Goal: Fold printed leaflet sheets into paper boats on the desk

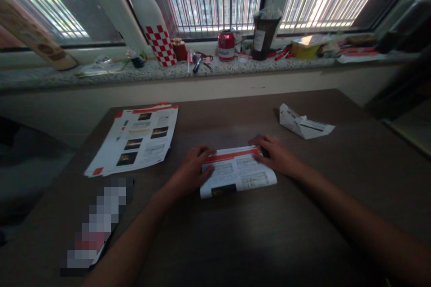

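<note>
A printed sheet of paper (232,170) with an orange-red band lies folded over on the brown table in front of me. Its near edge bulges in a soft curve. My left hand (193,168) holds the left edge, thumb on top and fingers curled at the far corner. At the far right corner my right hand (276,154) grips the same sheet, its fingers bent over the top edge. Beyond my right hand rests a folded paper shape (305,123), like a small paper boat. A stack of printed sheets (158,132) lies to the left.
A blurred-out flat device (101,219) lies on the table (242,237) by my left forearm. Along the windowsill (161,72) stand a checkered bottle (156,31), a red can (226,47), a dark drink cup (264,36), a yellow container (305,49) and small clutter.
</note>
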The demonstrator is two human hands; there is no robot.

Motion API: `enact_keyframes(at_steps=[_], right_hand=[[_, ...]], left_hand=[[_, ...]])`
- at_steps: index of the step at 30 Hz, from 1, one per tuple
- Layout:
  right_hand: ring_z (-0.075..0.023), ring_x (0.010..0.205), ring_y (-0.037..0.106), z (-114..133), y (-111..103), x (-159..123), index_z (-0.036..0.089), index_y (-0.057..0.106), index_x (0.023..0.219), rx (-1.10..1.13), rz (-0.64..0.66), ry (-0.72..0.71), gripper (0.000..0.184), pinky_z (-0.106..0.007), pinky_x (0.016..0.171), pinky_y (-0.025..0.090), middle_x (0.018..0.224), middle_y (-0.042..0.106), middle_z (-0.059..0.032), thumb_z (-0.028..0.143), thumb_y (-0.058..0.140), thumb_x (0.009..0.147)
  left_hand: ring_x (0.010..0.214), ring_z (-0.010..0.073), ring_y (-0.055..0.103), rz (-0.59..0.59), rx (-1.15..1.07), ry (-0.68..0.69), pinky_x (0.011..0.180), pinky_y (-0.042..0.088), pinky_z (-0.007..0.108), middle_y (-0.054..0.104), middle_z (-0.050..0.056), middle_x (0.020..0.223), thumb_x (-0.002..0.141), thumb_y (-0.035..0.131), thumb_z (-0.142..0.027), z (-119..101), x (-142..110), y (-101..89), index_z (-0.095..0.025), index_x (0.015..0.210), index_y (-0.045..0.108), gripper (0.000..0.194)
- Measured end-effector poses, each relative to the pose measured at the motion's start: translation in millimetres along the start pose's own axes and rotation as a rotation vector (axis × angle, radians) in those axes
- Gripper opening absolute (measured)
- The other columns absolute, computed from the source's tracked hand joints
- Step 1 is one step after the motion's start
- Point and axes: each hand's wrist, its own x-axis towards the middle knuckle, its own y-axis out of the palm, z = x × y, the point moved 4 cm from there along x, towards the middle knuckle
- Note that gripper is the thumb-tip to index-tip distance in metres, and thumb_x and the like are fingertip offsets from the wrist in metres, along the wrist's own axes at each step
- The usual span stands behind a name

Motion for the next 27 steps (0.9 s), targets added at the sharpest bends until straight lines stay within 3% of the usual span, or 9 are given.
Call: enact_keyframes(at_steps=[6, 17, 27], right_hand=[[-0.0287, 0.106, 0.063, -2.8, 2.4, 5.1, 0.023, 0.067, 0.115, -0.029, -0.019, 0.059, 0.022, -0.045, 0.094, 0.052, 0.113, 0.065, -0.0101, 0.030, 0.072, 0.094], [-0.0288, 0.107, 0.063, -5.9, 4.2, 1.9, 0.023, 0.066, 0.111, -0.011, -0.034, 0.077, 0.022, -0.044, 0.094, 0.050, 0.114, 0.065, -0.0100, 0.026, 0.073, 0.090], [-0.0254, 0.097, 0.064, -4.9, 4.0, 4.1, 0.023, 0.068, 0.102, 0.014, -0.053, 0.089, 0.009, -0.040, 0.087, 0.051, 0.104, 0.065, -0.0079, 0.028, 0.070, 0.095]], left_hand=[[0.126, 0.0309, 0.057, -0.055, 0.002, 0.032, 0.110, 0.049, 0.048, 0.058, 0.013, 0.135, 0.098, 0.059, -0.028, 0.3, 0.4, 0.8, -0.022, 0.136, 0.064, 0.039], [0.114, 0.0274, 0.060, -0.195, -0.041, -0.022, 0.101, 0.050, 0.045, 0.064, 0.008, 0.119, 0.101, 0.059, -0.024, -1.3, 3.1, 7.0, -0.022, 0.120, 0.070, 0.022], [0.114, 0.0281, 0.062, -0.206, -0.088, -0.053, 0.102, 0.051, 0.046, 0.066, 0.009, 0.118, 0.096, 0.065, -0.021, 0.4, 4.6, 6.3, -0.022, 0.118, 0.071, 0.023]])
